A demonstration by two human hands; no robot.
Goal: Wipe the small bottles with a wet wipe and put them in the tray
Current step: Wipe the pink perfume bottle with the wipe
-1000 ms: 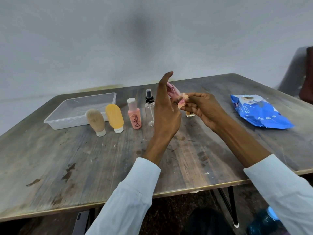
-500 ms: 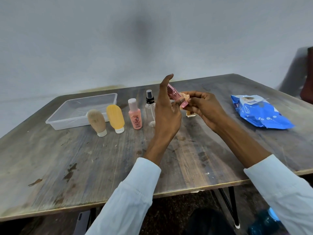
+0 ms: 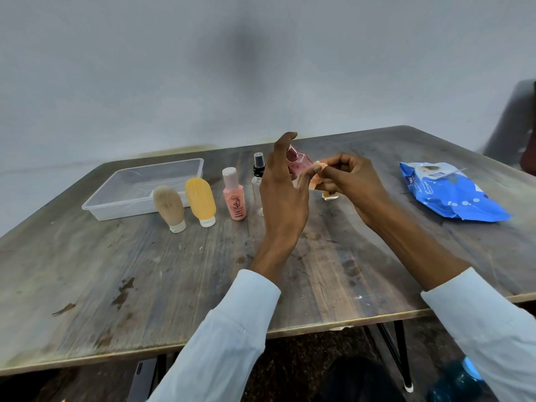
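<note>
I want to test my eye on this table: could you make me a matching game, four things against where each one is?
Things:
1. pink bottle
2. clear plastic tray
3. blue wet wipe pack
4. yellow tube

Places:
A. lying at the table's right side
B. standing cap-down between the beige tube and the peach bottle
C. held up in the left hand
D. at the table's far left

Pairs: 1-C, 2-D, 3-A, 4-B
</note>
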